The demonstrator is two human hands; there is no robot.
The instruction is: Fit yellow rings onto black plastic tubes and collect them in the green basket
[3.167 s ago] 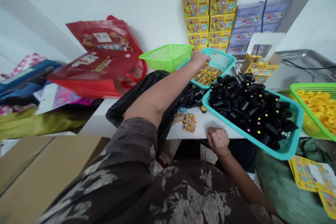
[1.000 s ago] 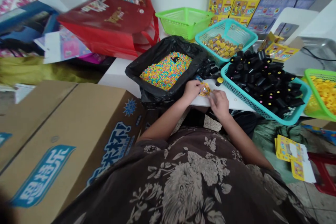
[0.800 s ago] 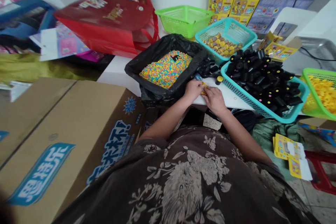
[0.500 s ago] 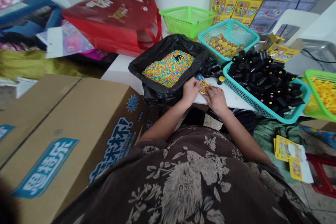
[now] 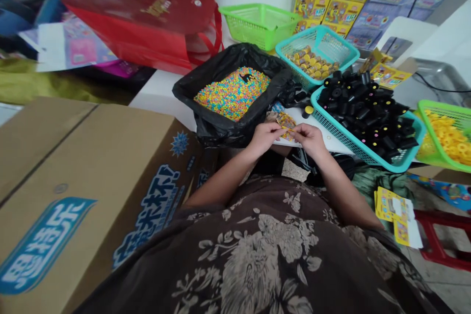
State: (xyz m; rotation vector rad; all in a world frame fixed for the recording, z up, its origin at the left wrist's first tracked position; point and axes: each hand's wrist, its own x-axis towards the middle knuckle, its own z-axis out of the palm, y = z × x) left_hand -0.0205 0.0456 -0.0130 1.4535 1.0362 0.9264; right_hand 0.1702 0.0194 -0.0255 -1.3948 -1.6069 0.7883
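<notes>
both hands are meeting at the table edge: left hand (image 5: 265, 136) and right hand (image 5: 310, 137) are pinching one small yellow sticker (image 5: 287, 130) between fingertips, just in front of the sticker pile (image 5: 284, 119). labelled tubes are lying in the far teal basket (image 5: 315, 54); many black tubes (image 5: 362, 105) are waiting (unlabelled). versus half a second ago, the hands are sitting nearer the body, lifted off the pile.

One head-worn camera looks forward and steeply down. It sits close above the white table edge (image 5: 162, 95).
</notes>
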